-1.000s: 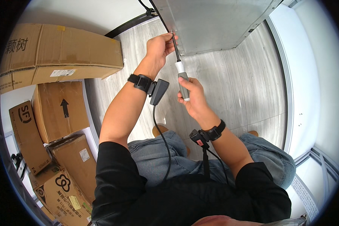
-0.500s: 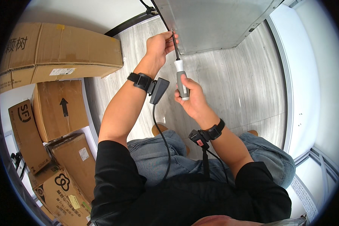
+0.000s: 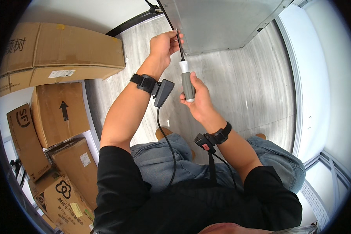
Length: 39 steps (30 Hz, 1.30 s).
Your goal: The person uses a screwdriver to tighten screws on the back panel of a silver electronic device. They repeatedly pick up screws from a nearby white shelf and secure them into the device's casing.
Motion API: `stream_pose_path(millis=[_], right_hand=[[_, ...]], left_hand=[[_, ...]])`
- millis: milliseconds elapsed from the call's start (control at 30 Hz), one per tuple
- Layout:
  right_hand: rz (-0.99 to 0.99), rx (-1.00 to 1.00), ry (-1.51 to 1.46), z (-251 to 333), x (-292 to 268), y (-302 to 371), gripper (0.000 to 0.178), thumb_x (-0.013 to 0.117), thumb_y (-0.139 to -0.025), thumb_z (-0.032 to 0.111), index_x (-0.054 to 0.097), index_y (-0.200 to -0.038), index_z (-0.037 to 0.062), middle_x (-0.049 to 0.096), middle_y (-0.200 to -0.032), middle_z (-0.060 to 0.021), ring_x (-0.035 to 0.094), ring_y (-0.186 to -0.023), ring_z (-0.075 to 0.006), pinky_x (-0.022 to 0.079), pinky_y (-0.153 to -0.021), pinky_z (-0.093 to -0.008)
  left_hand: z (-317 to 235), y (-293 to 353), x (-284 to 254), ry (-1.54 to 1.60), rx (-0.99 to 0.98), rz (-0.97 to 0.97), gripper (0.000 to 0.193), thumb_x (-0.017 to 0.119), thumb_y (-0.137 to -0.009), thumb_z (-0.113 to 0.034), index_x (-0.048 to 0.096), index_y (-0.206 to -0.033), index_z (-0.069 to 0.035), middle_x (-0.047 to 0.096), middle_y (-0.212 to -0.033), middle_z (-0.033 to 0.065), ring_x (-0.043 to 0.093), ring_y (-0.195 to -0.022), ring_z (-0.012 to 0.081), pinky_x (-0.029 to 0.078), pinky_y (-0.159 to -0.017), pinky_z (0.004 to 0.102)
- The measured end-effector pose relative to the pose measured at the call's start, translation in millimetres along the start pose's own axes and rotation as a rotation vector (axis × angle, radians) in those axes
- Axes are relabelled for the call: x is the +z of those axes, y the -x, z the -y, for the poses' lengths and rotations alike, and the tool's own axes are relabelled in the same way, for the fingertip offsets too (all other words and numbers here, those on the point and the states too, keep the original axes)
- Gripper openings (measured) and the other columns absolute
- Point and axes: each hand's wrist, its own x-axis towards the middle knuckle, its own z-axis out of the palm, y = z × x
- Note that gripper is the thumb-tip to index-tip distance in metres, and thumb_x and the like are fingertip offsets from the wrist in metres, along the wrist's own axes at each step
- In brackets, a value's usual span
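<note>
A screwdriver [image 3: 188, 84] with a grey-and-white handle and a long dark shaft points away from me. My right hand [image 3: 200, 97] is closed around its handle, the thumb lying along the right side. At the far end of the shaft my left hand [image 3: 162, 45] pinches close to the tip, its thumb and fingers about the shaft. The tip meets the lower left edge of a grey metal panel [image 3: 218, 27]; a small shiny spot shows there. Whether a screw sits under the tip is too small to tell.
Cardboard boxes [image 3: 78, 50] are stacked along the left. A black cable plug [image 3: 156, 9] hangs by the panel's top left. Both wrists carry strapped black devices with cables [image 3: 168, 136]. A white wall frame [image 3: 294, 97] runs along the right of the wood-look floor [image 3: 253, 89].
My right thumb has shifted from across the handle to its right side, and the handle has turned slightly. My left hand stays at the tip. The whole view has shifted slightly.
</note>
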Motion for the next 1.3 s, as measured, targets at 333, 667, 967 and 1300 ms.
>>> stream_pose_path(millis=[333, 667, 967, 1300], right_hand=[[-0.083, -0.196, 0.335, 0.9, 5.0, -0.4, 0.049, 0.061, -0.087, 0.041, 0.043, -0.108, 0.0005, 0.052, -0.083, -0.0069, 0.054, -0.056, -0.0138, 0.043, -0.049, -0.0293], [-0.059, -0.133, 0.121, -0.4, 3.2, -2.1, 0.037, 0.057, -0.091, 0.035, 0.045, -0.104, 0.0023, 0.053, -0.087, -0.0047, 0.054, -0.064, -0.0158, 0.043, -0.052, -0.0303], [-0.034, -0.067, 0.048, -3.1, 1.9, -3.3, 0.036, 0.052, -0.093, 0.039, 0.047, -0.100, 0.0044, 0.052, -0.083, -0.0037, 0.055, -0.066, -0.0159, 0.045, -0.060, -0.0309], [-0.010, -0.049, 0.027, -0.9, 2.6, -1.8, 0.039, 0.048, -0.093, 0.044, 0.047, -0.103, 0.0058, 0.052, -0.085, -0.0042, 0.054, -0.066, -0.0156, 0.045, -0.059, -0.0306]], left_hand=[[-0.2, -0.1, 0.8, -0.001, 0.008, -0.001, 0.019, 0.050, -0.089, -0.013, 0.061, -0.100, -0.001, 0.066, -0.092, 0.0068, 0.062, -0.080, 0.0146, 0.048, -0.073, 0.0271], [-1.1, 0.4, 1.2, -0.017, 0.000, -0.006, 0.019, 0.051, -0.088, -0.013, 0.062, -0.100, -0.001, 0.066, -0.091, 0.0063, 0.061, -0.079, 0.0141, 0.047, -0.072, 0.0266], [-1.0, 1.2, -0.7, 0.003, -0.022, -0.011, 0.018, 0.050, -0.089, -0.013, 0.062, -0.098, -0.002, 0.066, -0.089, 0.0055, 0.061, -0.078, 0.0128, 0.046, -0.070, 0.0256], [-1.0, 1.5, 0.6, 0.007, -0.023, -0.010, 0.019, 0.050, -0.089, -0.014, 0.062, -0.098, -0.003, 0.066, -0.090, 0.0047, 0.061, -0.078, 0.0131, 0.046, -0.070, 0.0262]])
